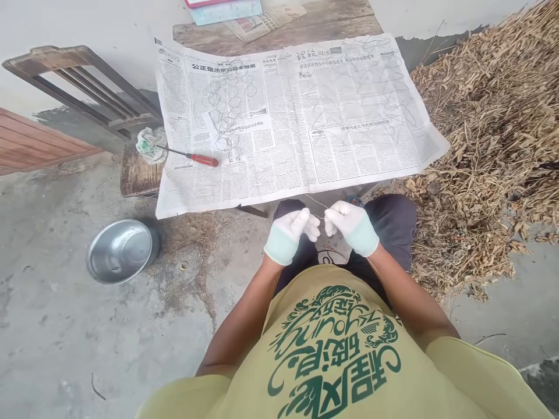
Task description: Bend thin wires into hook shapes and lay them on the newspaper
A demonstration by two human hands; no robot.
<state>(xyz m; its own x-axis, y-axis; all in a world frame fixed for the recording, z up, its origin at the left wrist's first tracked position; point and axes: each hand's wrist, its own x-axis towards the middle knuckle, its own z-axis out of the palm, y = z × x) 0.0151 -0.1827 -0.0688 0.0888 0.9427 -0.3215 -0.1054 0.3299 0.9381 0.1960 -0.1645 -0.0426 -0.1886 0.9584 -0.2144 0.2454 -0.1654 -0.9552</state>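
A thin wire (315,199) runs between my two gloved hands, just off the near edge of the newspaper (279,174). My left hand (296,228), in a white glove with a pale green cuff, pinches one part of it. Close by on the right, my right hand (347,222) is closed on another part, and a loose end rises towards the paper. Thin wire loops (227,87) lie on the left page, and bent wire pieces (358,87) are spread over the right page. A screwdriver (204,159) with a red handle rests at the paper's left side.
A wooden chair (135,119) with a crumpled plastic bag (151,144) on it stands at the left. Below it, a metal basin (122,251) sits on the concrete floor. Dry stalks (476,128) are heaped at the right. The newspaper covers a wooden table (340,17).
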